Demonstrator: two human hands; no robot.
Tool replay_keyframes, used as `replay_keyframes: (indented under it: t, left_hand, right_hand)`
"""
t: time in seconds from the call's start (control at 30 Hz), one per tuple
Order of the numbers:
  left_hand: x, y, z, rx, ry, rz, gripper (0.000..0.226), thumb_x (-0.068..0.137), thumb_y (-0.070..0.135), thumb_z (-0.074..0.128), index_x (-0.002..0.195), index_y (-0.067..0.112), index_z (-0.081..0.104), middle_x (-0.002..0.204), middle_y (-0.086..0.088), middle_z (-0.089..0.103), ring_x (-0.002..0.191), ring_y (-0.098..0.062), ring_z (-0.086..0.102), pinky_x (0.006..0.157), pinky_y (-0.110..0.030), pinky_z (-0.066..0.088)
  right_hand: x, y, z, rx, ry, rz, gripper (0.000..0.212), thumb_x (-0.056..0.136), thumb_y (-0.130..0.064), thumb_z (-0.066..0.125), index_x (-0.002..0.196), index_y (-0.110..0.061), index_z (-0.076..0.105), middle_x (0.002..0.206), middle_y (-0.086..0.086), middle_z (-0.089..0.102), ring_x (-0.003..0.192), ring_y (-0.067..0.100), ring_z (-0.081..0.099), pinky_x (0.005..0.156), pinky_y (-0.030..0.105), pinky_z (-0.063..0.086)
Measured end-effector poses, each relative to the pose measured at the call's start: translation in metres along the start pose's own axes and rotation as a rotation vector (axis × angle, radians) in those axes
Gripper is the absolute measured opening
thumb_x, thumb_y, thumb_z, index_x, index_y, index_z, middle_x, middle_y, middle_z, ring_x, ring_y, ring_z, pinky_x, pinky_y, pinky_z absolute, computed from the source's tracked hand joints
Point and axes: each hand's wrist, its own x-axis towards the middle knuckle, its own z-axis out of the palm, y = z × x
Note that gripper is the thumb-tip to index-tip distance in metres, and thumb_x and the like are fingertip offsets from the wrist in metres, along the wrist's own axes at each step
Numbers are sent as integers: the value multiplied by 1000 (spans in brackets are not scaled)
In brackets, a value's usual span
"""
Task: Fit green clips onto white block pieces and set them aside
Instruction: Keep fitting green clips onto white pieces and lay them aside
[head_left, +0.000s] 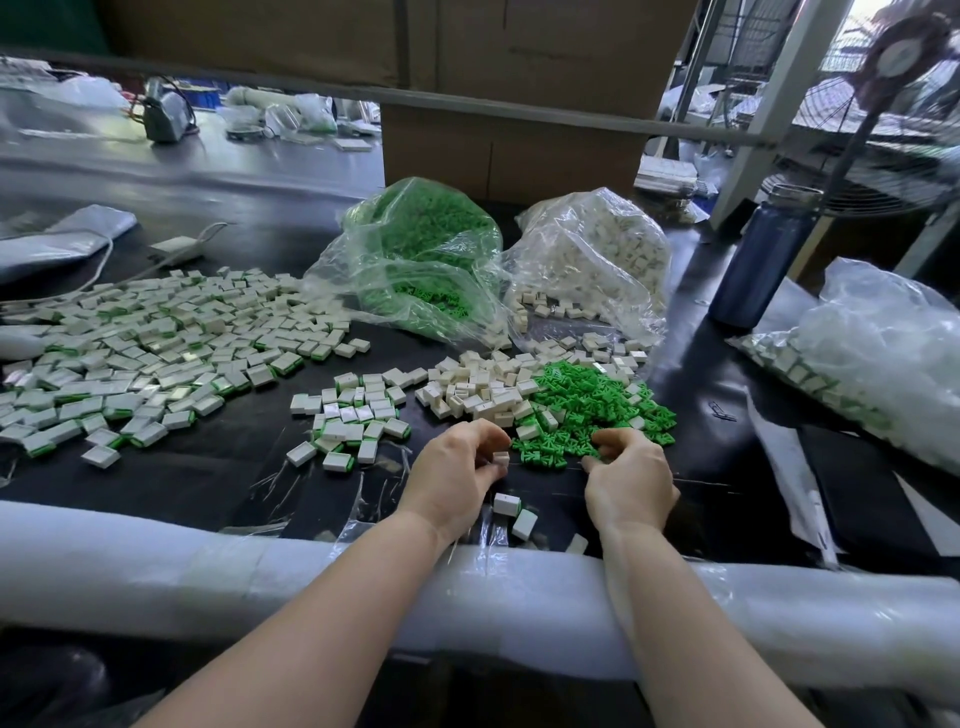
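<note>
A small white block piece (501, 459) is pinched between thumb and curled fingers of the left hand (457, 470), just above the black desk (208, 467). The right hand (628, 475) is set at the near edge of the loose green clips (597, 410), fingers curled down into them; whether a clip is actually gripped cannot be told. Unfitted white blocks (478, 384) are heaped just beyond the hands. Finished pieces (145, 343) are spread at far left, with a smaller batch (353, 415) nearer. Two blocks (514, 512) are seen lying between the wrists.
</note>
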Motion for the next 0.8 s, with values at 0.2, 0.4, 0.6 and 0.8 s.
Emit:
replay_keyframes:
  t: [0.2,0.4,0.6,0.8]
  left_hand:
    - [0,-1,-1,-105,7,-15,12,82,10,69,91,18,65,87,5,65,84,-10,62,81,-18,50]
    - [0,-1,0,-205,11,-6,21,83,12,68,85,31,60,77,6,65,71,-6,60,74,-15,50]
    - [1,-2,0,-227,-1,-33,18,82,16,69,81,32,61,79,5,68,76,-10,64,78,-22,53]
    - [2,-2,0,-258,13,-48,19,81,16,70,78,31,59,79,1,67,73,-11,62,72,-19,51]
  right_hand:
    - [-5,-4,2,309,-77,-202,17,82,-2,67,80,-19,66,88,8,64,77,17,58,77,25,48]
    - [-11,-7,1,514,-240,-296,20,81,2,67,83,-18,66,80,-3,67,76,9,62,73,12,49]
    - [-13,-10,-2,610,-346,-274,23,80,4,67,76,-19,65,74,0,67,69,6,63,70,16,52]
    - [-14,-9,-1,670,-386,-271,22,80,7,65,77,-15,63,70,0,65,62,3,62,63,16,52]
